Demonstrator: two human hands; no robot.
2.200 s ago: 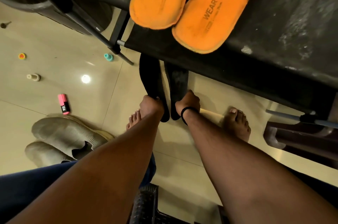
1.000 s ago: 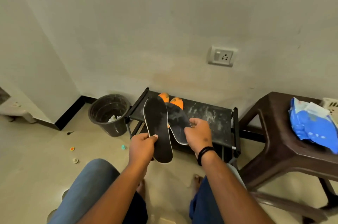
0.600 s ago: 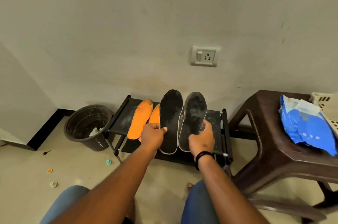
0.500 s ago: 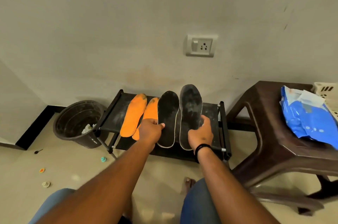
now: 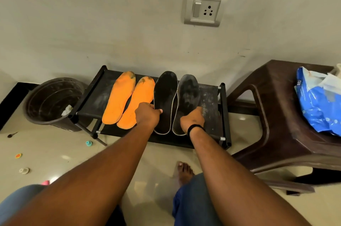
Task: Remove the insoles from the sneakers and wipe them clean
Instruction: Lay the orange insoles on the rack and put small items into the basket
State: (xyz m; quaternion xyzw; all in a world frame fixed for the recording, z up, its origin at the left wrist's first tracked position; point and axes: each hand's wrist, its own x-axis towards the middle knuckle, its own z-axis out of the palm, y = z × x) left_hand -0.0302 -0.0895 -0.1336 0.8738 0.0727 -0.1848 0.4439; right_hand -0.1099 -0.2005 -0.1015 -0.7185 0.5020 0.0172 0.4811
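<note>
Two black insoles lie side by side on a low black rack (image 5: pixel 212 100) against the wall. My left hand (image 5: pixel 147 116) pinches the heel half of the left black insole (image 5: pixel 165 93), thumb on top. The heel half of the dustier right black insole (image 5: pixel 188 95) is gripped by my right hand (image 5: pixel 192 119), which wears a black wristband. Both insoles rest flat on the rack, toes toward the wall. Two orange insoles (image 5: pixel 127 100) lie to their left on the same rack, dirty at the toes. No sneakers are in view.
A dark bin (image 5: pixel 49 102) with crumpled paper stands left of the rack. A brown plastic stool (image 5: pixel 280 115) at right carries a blue wipes pack (image 5: pixel 319 104). Small caps and bits (image 5: pixel 24 170) litter the tiled floor at left. My bare foot (image 5: pixel 184 170) rests below the rack.
I lifted the two black insoles from the floor and laid them flat on the rack beside the orange pair. Both hands still hold their heel ends.
</note>
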